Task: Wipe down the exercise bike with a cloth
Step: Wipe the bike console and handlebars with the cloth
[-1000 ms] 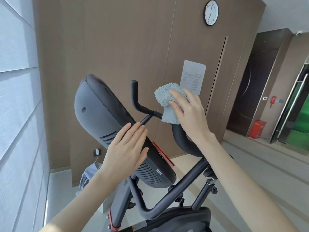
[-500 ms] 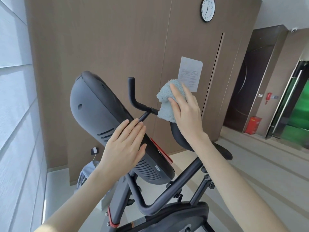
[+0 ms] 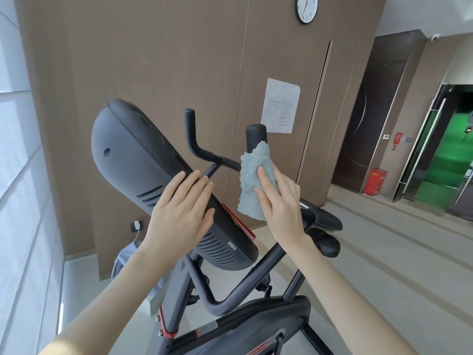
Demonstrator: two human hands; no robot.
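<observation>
A black exercise bike (image 3: pixel 256 278) fills the middle of the head view, its dark grey console (image 3: pixel 128 149) tilted up to the left. My left hand (image 3: pixel 179 213) rests flat, fingers straight, on the back of the console. My right hand (image 3: pixel 281 206) grips a light blue fluffy cloth (image 3: pixel 252 175) wrapped round the right handlebar (image 3: pixel 256 135), whose black tip sticks out above the cloth. The thin left handlebar (image 3: pixel 190 129) stands bare between console and cloth. My thumb is hidden behind the cloth.
A brown panelled wall stands close behind the bike, with a paper notice (image 3: pixel 280 106) and a clock (image 3: pixel 307 7). A grey bag (image 3: pixel 122 260) lies on the floor below a plugged charger (image 3: pixel 137 225). A red box (image 3: pixel 375 181) sits by the dark door (image 3: pixel 378 111).
My right hand has slid the cloth down the right handlebar, baring its tip. My left hand has stayed flat on the console.
</observation>
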